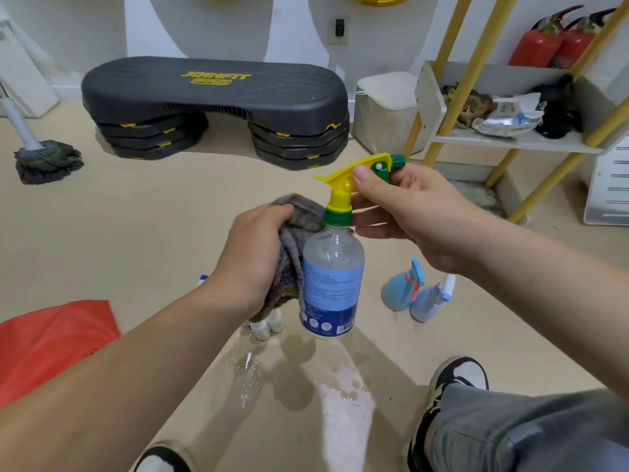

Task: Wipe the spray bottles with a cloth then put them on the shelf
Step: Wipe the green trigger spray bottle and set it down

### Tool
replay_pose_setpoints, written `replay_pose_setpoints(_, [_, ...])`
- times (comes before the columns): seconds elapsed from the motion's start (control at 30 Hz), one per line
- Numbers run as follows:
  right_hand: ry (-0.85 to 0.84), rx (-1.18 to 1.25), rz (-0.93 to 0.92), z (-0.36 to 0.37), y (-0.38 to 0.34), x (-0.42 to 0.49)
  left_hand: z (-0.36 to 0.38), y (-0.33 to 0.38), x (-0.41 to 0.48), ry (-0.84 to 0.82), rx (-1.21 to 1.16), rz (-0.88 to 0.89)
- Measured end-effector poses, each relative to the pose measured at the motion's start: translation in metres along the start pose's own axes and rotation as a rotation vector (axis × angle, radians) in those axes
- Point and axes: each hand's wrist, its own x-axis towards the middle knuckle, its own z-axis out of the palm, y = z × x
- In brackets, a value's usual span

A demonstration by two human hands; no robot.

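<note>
The clear spray bottle [332,274], with a blue label, green collar and yellow trigger head, hangs upright in the air above the beige floor [136,240], held between both hands. The right hand [408,212] grips its trigger head, thumb pressed on the yellow top and fingers curled round beneath the green nozzle. The left hand [253,253] clutches a grey cloth [294,240] bunched in its curled fingers and holds it against the bottle's left side, touching the shoulder and label. Just below the cloth, small white bottles [267,327] stand on the floor, beside a wet patch [343,396] that shines under the held bottle. To the right, two light blue spray bottles [413,292] lie close together on the floor. Farther right stands the shelf [510,139] with yellow poles, its white board carrying packets and dark bundles. A black step platform [214,97] sits by the far wall, a mop [47,160] at the left, a red bag [51,342] near the left forearm.
</note>
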Motion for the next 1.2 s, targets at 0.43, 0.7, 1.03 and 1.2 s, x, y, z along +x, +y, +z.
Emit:
replay_pose_setpoints(0.43, [0.275,0.1,0.159,0.004,-0.004,0.002,0.01,-0.002,-0.016,0.084,0.207,0.156])
replay_pose_setpoints(0.7, [0.274,0.079,0.15,0.01,-0.008,-0.001,0.024,0.003,-0.048,-0.16,0.235,0.448])
replay_pose_setpoints(1.03, [0.251,0.151,0.08,0.024,-0.013,-0.006,0.022,-0.025,-0.03,0.017,0.462,0.452])
replay_pose_setpoints(1.2, [0.31,0.065,-0.044,0.039,-0.01,-0.006,0.03,-0.023,-0.032,0.092,0.541,0.432])
